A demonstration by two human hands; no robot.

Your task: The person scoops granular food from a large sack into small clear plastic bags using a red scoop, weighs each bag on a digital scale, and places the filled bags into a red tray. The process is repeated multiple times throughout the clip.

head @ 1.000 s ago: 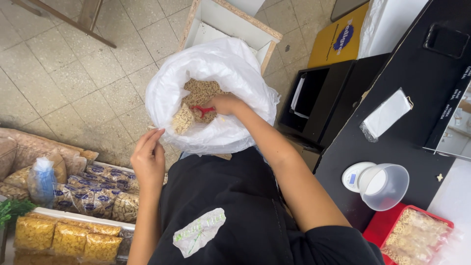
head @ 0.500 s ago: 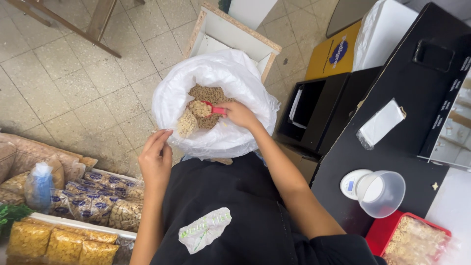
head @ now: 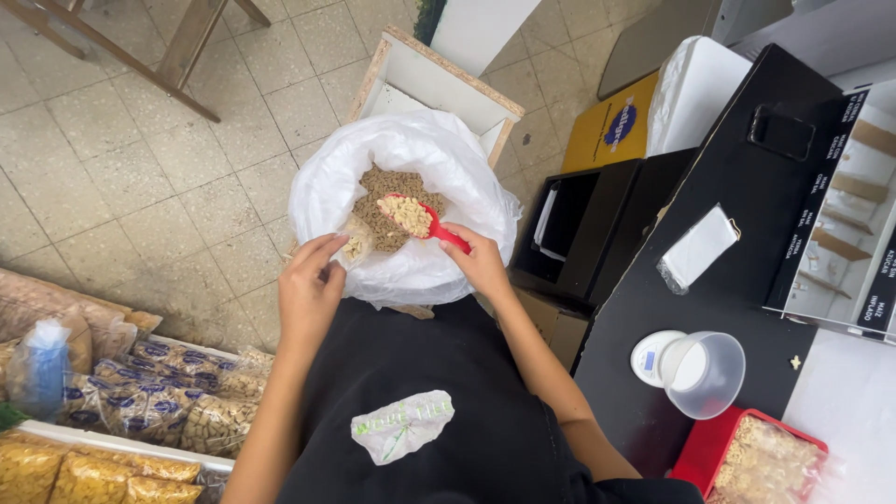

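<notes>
A big white plastic sack (head: 411, 271) stands open on the tiled floor, holding brown grain-like pieces (head: 387, 201). My right hand (head: 481, 261) grips a red scoop (head: 415, 217) heaped with pale pieces, held over the sack's mouth. My left hand (head: 310, 289) pinches a small clear bag (head: 355, 245) with a little of the same stuff in it, at the sack's near rim, just left of the scoop. A black apron (head: 439, 401) covers my front below.
A black counter (head: 737, 280) on the right carries a small white scale with a clear cup (head: 700, 373), an empty clear bag (head: 698, 247) and a red tray (head: 747, 457). Packed bags (head: 177, 411) fill shelves at lower left. A white wooden box (head: 429, 79) stands beyond the sack.
My right hand has lifted the loaded scoop up out of the sack. My left hand has come up to the sack's rim and taken hold of the small clear bag.
</notes>
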